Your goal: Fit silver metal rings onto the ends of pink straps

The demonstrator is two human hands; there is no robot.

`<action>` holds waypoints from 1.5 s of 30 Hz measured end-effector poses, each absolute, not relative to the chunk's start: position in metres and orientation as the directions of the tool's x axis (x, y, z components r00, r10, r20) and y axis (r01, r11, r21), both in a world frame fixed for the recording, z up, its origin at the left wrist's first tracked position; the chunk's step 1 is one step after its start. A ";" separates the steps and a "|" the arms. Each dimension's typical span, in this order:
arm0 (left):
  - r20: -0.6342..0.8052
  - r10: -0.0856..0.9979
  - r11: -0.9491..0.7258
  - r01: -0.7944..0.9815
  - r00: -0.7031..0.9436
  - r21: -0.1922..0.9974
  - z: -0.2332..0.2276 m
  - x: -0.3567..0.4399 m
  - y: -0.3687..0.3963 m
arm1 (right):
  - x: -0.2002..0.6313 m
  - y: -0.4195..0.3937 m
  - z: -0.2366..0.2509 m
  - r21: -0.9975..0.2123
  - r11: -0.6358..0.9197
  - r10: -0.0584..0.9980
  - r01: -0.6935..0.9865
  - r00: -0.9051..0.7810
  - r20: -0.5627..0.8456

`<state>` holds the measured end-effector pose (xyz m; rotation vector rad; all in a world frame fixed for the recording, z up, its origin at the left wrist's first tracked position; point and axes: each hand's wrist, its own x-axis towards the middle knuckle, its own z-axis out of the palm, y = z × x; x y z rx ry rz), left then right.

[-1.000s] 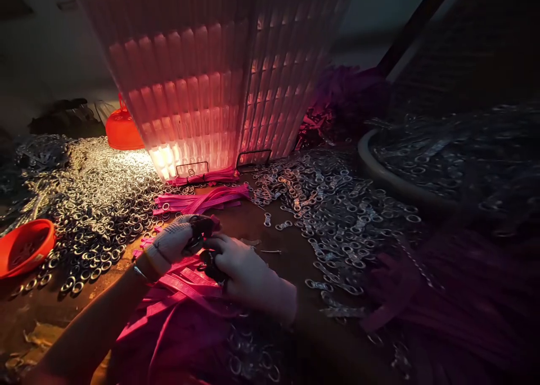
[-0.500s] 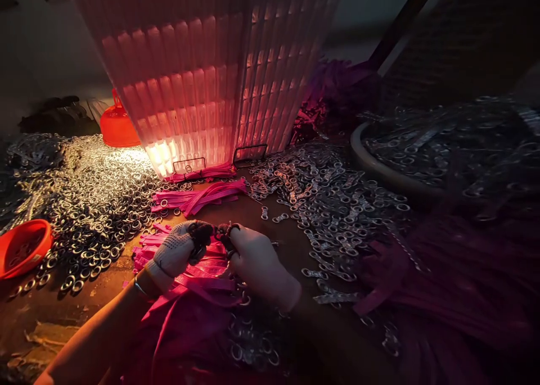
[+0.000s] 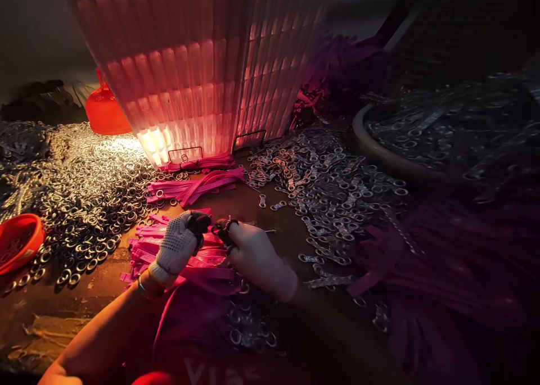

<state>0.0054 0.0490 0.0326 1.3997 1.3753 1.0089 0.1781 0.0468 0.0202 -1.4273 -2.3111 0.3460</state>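
Note:
My left hand (image 3: 179, 244) wears a dotted white glove with dark fingertips, and my right hand (image 3: 257, 256) wears a pale glove. Both meet over a heap of pink straps (image 3: 198, 258) near the table's front. Their fingertips pinch a small dark metal piece (image 3: 217, 227) between them; what it is exactly I cannot tell. A second bundle of pink straps (image 3: 198, 185) lies further back. Loose metal rings (image 3: 93, 199) spread to the left and linked metal clips (image 3: 329, 188) to the right.
A tall ribbed translucent stack (image 3: 202, 64) glows at the back centre. An orange bowl (image 3: 17, 241) sits at the left edge, and an orange lidded container (image 3: 105, 109) behind the rings. A round basin (image 3: 379, 154) full of metal parts stands at right. More rings (image 3: 248, 329) lie in my lap.
Both hands have risen off the strap heap and moved slightly away from me, fingertips now pinched together. The view has tilted down a little.

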 end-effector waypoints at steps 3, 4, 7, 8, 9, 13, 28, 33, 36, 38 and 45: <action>-0.062 0.991 0.025 0.298 0.118 0.954 0.034 0.005 0.047 | 0.179 0.044 0.026 -0.352 0.452 0.892 0.820 -0.421 0.163; -0.061 0.989 0.011 0.337 0.136 0.941 0.035 0.005 0.046 | 0.179 0.043 0.028 -0.325 0.451 0.892 0.831 -0.428 0.144; -0.014 0.990 -0.058 0.492 0.141 0.869 0.039 0.003 0.045 | 0.177 0.042 0.032 -0.245 0.466 0.885 0.850 -0.451 0.120; 0.000 0.990 -0.074 0.519 0.142 0.852 0.040 0.002 0.045 | 0.177 0.041 0.032 -0.221 0.482 0.876 0.848 -0.465 0.128; 0.004 0.989 -0.083 0.525 0.149 0.847 0.040 0.002 0.045 | 0.177 0.041 0.031 -0.200 0.500 0.866 0.842 -0.481 0.139; -0.011 0.979 -0.101 0.533 0.203 0.840 0.034 0.001 0.045 | 0.180 0.046 0.024 -0.178 0.545 0.837 0.819 -0.523 0.160; 0.049 0.933 -0.287 0.656 0.357 0.698 0.012 -0.004 0.064 | 0.175 0.061 0.013 -0.177 0.496 0.869 0.850 -0.484 0.108; -0.052 0.966 -0.083 0.497 0.252 0.864 0.009 -0.006 0.059 | 0.177 0.062 0.029 -0.271 0.453 0.881 0.849 -0.472 -0.007; -0.022 0.980 -0.076 0.473 0.199 0.878 0.006 -0.006 0.055 | 0.177 0.063 0.038 -0.245 0.461 0.862 0.853 -0.496 -0.105; 0.004 0.979 -0.108 0.505 0.203 0.856 0.006 -0.005 0.052 | 0.175 0.063 0.041 -0.187 0.427 0.878 0.885 -0.455 -0.150; -0.035 0.981 -0.077 0.547 0.191 0.834 0.003 -0.002 0.047 | 0.169 0.064 0.038 -0.070 0.596 0.787 0.800 -0.599 -0.145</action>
